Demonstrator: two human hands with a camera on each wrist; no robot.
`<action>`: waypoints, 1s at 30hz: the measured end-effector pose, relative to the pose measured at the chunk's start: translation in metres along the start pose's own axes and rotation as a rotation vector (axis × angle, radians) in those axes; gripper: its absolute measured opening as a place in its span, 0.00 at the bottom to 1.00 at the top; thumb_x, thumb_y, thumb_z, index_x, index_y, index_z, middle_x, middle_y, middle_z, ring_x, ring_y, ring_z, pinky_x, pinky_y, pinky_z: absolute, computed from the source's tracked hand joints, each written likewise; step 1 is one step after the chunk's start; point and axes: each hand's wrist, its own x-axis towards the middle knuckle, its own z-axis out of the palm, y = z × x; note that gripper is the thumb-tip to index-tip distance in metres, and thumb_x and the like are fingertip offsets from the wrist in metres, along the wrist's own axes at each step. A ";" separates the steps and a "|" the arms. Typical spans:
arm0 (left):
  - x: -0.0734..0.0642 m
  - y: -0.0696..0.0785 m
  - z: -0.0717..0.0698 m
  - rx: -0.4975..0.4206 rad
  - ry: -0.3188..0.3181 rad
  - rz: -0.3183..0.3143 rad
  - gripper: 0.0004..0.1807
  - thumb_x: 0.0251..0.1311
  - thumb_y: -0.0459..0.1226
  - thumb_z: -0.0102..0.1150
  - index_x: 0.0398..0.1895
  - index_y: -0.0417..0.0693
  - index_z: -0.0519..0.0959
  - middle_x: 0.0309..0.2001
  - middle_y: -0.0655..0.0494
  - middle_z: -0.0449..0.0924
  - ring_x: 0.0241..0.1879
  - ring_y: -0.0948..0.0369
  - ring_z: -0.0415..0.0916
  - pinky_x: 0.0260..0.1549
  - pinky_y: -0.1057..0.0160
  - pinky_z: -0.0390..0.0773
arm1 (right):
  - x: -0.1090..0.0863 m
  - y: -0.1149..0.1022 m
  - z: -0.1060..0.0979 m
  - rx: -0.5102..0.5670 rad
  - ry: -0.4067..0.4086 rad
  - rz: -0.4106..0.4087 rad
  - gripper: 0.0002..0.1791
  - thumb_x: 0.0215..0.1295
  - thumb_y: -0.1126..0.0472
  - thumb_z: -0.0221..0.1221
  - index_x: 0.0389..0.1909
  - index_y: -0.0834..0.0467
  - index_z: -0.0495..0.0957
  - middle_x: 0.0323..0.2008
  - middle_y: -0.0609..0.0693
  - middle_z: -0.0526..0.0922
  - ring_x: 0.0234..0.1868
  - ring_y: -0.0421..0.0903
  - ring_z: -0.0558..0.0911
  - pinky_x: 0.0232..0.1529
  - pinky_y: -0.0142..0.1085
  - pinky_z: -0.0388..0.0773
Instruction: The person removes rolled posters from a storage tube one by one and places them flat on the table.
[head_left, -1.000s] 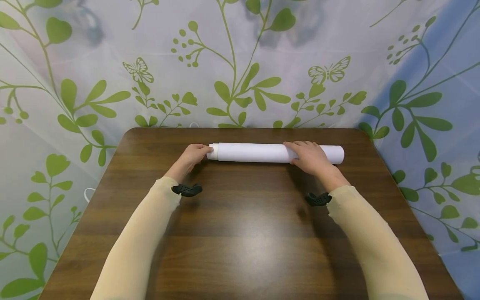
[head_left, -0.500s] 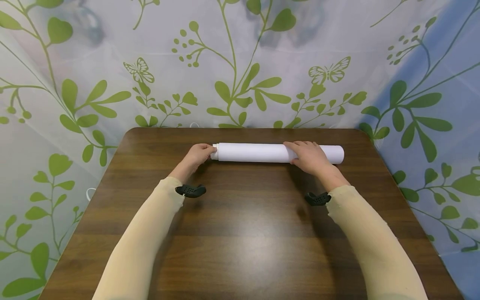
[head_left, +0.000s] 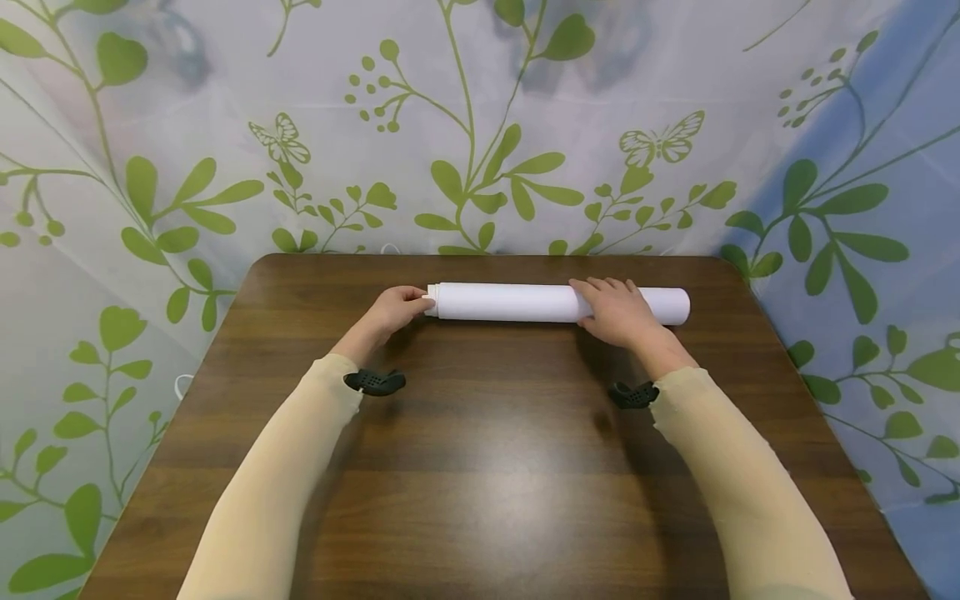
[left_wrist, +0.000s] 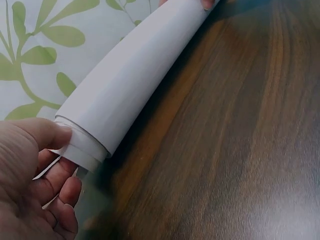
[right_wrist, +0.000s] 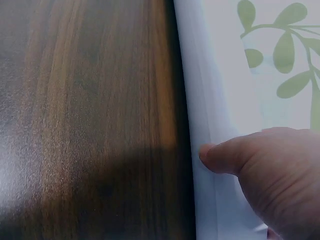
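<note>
A long white roll of paper [head_left: 510, 302] lies crosswise near the far edge of the table. Its narrower inner layers [left_wrist: 82, 150] stick out a short way from the left end. My left hand [head_left: 393, 308] pinches these layers, thumb on top and fingers beneath, as the left wrist view shows. Toward the roll's right end, my right hand [head_left: 618, 312] grips it from above. In the right wrist view the thumb [right_wrist: 220, 157] presses on the near side; the other fingers are mostly hidden behind the roll.
The brown wooden table [head_left: 480, 433] has rounded far corners. Right behind its far edge hangs a pale curtain [head_left: 480, 117] with green leaves and butterflies. A black strap device [head_left: 375, 382] sits at the left wrist, another black device [head_left: 633, 395] at the right.
My left hand has shifted slightly right, and the inner layers stick out less from the roll's left end than a second ago. The right hand keeps its place on the roll.
</note>
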 end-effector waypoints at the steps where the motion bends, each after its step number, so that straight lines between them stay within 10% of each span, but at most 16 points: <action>1: 0.000 -0.001 -0.001 0.006 0.001 0.002 0.20 0.73 0.44 0.60 0.58 0.39 0.78 0.49 0.46 0.77 0.51 0.48 0.71 0.49 0.55 0.72 | 0.001 0.000 0.001 -0.001 0.000 0.001 0.43 0.69 0.55 0.66 0.80 0.54 0.57 0.75 0.64 0.62 0.74 0.69 0.58 0.71 0.67 0.47; 30: -0.010 -0.005 -0.013 0.052 0.009 0.049 0.20 0.78 0.45 0.52 0.59 0.40 0.79 0.54 0.42 0.75 0.50 0.50 0.69 0.50 0.53 0.69 | 0.004 0.002 0.000 0.011 0.022 -0.012 0.45 0.60 0.57 0.74 0.76 0.56 0.63 0.66 0.66 0.69 0.66 0.70 0.67 0.68 0.69 0.53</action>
